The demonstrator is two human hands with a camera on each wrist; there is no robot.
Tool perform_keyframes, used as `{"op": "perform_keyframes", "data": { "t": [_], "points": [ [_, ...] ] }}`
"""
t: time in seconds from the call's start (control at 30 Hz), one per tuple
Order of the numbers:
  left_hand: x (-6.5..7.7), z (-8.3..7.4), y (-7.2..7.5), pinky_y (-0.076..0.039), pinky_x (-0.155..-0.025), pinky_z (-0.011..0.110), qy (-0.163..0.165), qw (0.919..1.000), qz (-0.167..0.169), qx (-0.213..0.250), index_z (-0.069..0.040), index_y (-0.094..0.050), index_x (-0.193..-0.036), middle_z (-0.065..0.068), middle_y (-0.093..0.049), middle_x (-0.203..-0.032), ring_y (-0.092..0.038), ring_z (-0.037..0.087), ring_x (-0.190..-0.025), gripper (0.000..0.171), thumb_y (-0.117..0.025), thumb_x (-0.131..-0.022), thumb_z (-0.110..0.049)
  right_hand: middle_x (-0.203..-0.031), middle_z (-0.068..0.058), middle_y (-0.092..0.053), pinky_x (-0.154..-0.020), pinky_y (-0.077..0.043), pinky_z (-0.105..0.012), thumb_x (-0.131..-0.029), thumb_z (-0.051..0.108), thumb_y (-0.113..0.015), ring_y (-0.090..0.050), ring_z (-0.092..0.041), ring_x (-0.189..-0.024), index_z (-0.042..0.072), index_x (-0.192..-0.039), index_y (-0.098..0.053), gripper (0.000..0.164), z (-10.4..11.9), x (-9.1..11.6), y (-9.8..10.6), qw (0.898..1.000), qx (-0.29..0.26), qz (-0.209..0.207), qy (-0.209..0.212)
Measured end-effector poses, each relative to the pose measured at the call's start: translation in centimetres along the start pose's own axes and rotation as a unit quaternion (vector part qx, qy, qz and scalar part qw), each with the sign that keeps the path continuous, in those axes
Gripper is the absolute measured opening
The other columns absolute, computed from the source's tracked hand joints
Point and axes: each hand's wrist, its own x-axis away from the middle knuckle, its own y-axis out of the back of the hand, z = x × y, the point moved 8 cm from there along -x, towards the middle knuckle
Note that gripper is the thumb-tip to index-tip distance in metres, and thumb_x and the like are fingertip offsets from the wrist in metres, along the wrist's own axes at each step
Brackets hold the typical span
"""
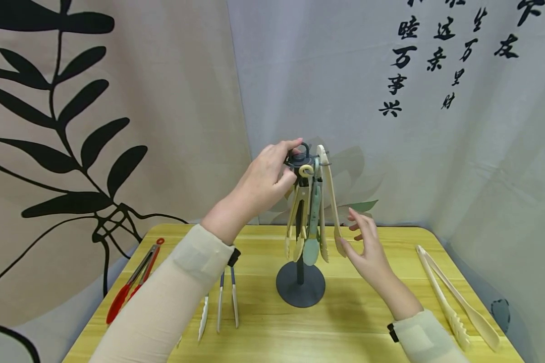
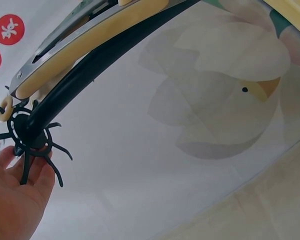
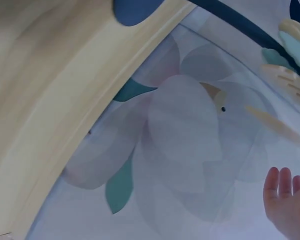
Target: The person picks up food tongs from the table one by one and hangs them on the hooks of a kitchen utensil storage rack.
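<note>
My left hand (image 1: pixel 268 171) grips the top of a black rotating utensil stand (image 1: pixel 301 291), its fingers at the hooked hub just under the loop handle. The left wrist view shows those fingers behind the hub (image 2: pixel 27 125) with its curved hooks. Beige-and-metal tongs (image 1: pixel 302 206) and mint-green tongs (image 1: pixel 312 247) hang from the hooks. On the right side hang cream tongs (image 1: pixel 329 196), their arms spread. My right hand (image 1: pixel 368 247) is beside the lower tip of their outer arm, fingers loosely bent, holding nothing. Whether its thumb touches that tip I cannot tell.
Red-tipped metal tongs (image 1: pixel 127 292) lie at the table's left. Metal tongs with blue handles (image 1: pixel 233 297) lie partly behind my left sleeve, with a serrated metal tip (image 1: pixel 203 317) beside them. Cream tongs (image 1: pixel 458 302) lie open at the right. A printed curtain (image 1: pixel 327 60) hangs behind the table.
</note>
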Motion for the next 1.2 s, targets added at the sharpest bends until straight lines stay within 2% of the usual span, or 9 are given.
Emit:
{"op": "perform_keyframes", "data": {
  "t": [0.2,0.4,0.6,0.83,0.97,1.2],
  "points": [
    [0.0,-0.1,0.1,-0.038,-0.089,0.031,-0.012,0.9999,0.002,-0.001,-0.013,-0.039,-0.143,0.000,-0.054,-0.124,-0.044,0.016,-0.108,0.058,-0.036,-0.085,-0.013,-0.132,-0.018,-0.041,-0.079,-0.041,-0.031,-0.083,-0.003,-0.065,-0.047,-0.025,-0.103,0.021,-0.149,-0.030,0.079,-2.0,1.1,0.9,1.000,0.009,0.003,-0.025],
    [0.0,-0.3,0.1,-0.036,-0.090,0.031,-0.013,0.9998,0.017,0.003,-0.013,-0.037,-0.143,0.001,-0.051,-0.126,-0.041,0.015,-0.110,0.057,-0.036,-0.086,-0.013,-0.132,-0.014,-0.040,-0.079,-0.039,-0.023,-0.084,-0.003,-0.065,-0.045,-0.021,-0.102,0.022,-0.149,-0.029,0.079,-3.9,2.2,2.1,0.998,0.035,0.009,-0.052],
    [-0.1,-0.3,0.1,-0.037,-0.091,0.031,-0.002,0.9997,0.026,-0.002,-0.013,-0.036,-0.143,0.001,-0.050,-0.129,-0.039,0.016,-0.112,0.055,-0.034,-0.088,-0.012,-0.129,-0.016,-0.041,-0.077,-0.039,-0.021,-0.083,-0.003,-0.064,-0.043,-0.019,-0.102,0.019,-0.149,-0.030,0.077,-5.2,3.2,3.3,0.996,0.053,0.010,-0.065],
    [-0.6,-0.5,0.3,-0.039,-0.088,0.030,0.024,0.9988,0.035,-0.023,-0.012,-0.040,-0.138,0.000,-0.053,-0.122,-0.041,0.014,-0.105,0.052,-0.036,-0.087,-0.012,-0.127,-0.015,-0.042,-0.075,-0.038,-0.019,-0.082,-0.007,-0.064,-0.041,-0.012,-0.099,0.015,-0.148,-0.032,0.076,-6.7,4.3,4.9,0.995,0.066,-0.007,-0.074],
    [-0.7,-0.6,0.5,-0.040,-0.087,0.031,0.030,0.9985,0.036,-0.030,-0.013,-0.042,-0.135,0.000,-0.055,-0.117,-0.042,0.014,-0.102,0.050,-0.039,-0.086,-0.012,-0.125,-0.016,-0.044,-0.073,-0.039,-0.018,-0.082,-0.006,-0.065,-0.042,-0.013,-0.098,0.015,-0.148,-0.033,0.076,-7.2,4.8,5.6,0.993,0.084,-0.012,-0.079],
    [-0.6,-0.6,0.5,-0.041,-0.078,0.030,0.035,0.9982,0.035,-0.035,-0.014,-0.036,-0.139,0.000,-0.057,-0.117,-0.043,0.013,-0.095,0.056,-0.041,-0.083,-0.014,-0.125,-0.018,-0.042,-0.071,-0.037,-0.018,-0.083,-0.002,-0.063,-0.042,-0.022,-0.098,0.011,-0.147,-0.033,0.072,-8.2,5.5,6.0,0.989,0.107,0.011,-0.102]
  ]
}}
